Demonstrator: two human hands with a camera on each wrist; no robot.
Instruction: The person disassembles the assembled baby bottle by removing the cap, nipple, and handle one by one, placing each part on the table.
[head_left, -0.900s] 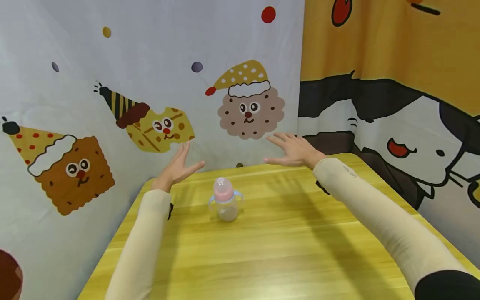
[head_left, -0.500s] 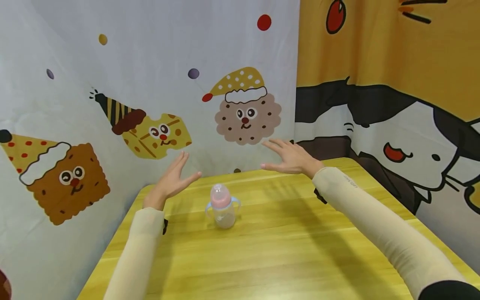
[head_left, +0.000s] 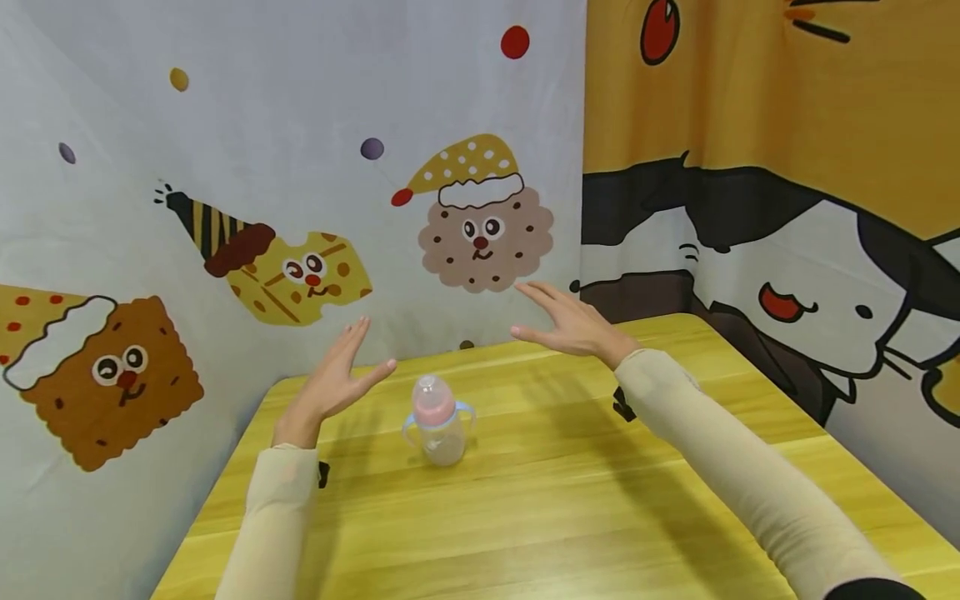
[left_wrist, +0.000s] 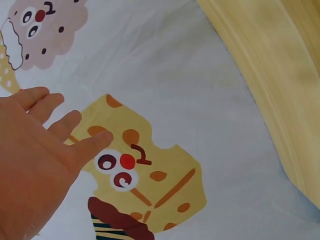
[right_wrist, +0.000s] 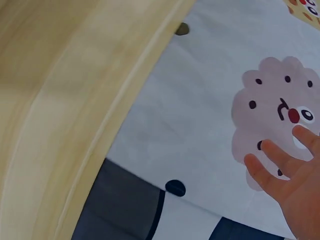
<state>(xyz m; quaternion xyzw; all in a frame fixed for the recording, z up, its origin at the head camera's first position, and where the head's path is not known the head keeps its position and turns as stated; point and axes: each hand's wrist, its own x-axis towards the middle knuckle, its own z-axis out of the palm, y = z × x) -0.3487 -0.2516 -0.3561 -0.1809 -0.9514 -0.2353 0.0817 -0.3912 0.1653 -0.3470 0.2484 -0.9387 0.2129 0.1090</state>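
Note:
A baby bottle (head_left: pixel 441 423) with a pink collar, clear dome cap and two pale blue side handles stands upright on the wooden table. To its left my left hand (head_left: pixel 327 390) is raised above the table, fingers straight and thumb spread toward the bottle. On the other side, farther off, my right hand (head_left: pixel 572 325) hovers with its fingers extended and the thumb apart. Neither hand touches the bottle. In the left wrist view the left hand (left_wrist: pixel 42 150) shows spread fingers holding nothing. The right wrist view catches extended fingers of the right hand (right_wrist: pixel 300 185) at the edge.
The yellow wood-grain table (head_left: pixel 480 525) reaches back to a white curtain (head_left: pixel 292 108) printed with cartoon snacks. At the right hangs an orange and black cartoon curtain (head_left: pixel 757 100). Both cloths stand right behind the table's edges.
The head view has shifted slightly, so the scene sits a little lower and further left. Both hands keep nearly the same pose, and the bottle stays standing on the table.

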